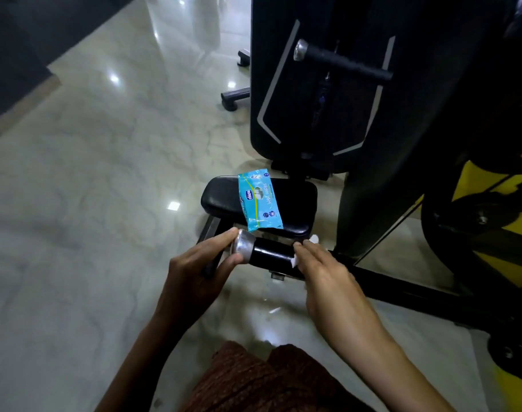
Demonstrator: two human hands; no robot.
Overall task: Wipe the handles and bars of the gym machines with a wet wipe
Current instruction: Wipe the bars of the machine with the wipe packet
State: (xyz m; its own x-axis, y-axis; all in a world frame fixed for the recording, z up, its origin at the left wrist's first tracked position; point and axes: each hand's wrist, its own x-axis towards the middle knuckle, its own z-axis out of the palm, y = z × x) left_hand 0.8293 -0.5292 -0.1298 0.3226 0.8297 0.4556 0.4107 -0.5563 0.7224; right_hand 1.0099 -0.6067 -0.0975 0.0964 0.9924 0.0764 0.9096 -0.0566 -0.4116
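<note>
A black machine handle (273, 252) with a chrome end cap (242, 245) lies in front of me. My left hand (194, 273) pinches the chrome cap between thumb and fingers. My right hand (325, 272) wraps a white wet wipe (295, 260) around the handle's right part; only bits of the wipe show past the fingers. A blue pack of wipes (259, 202) lies on the black padded seat (221, 196) just behind the handle. A second black handle (345, 62) with a chrome end sticks out higher up on the machine.
The machine's dark upright panel (322, 93) rises behind the seat, with a black floor bar (417, 289) and yellow frame parts (473, 179) at right. Glossy marble floor (90, 188) spreads to the left. Black machine feet (233, 99) stand farther back.
</note>
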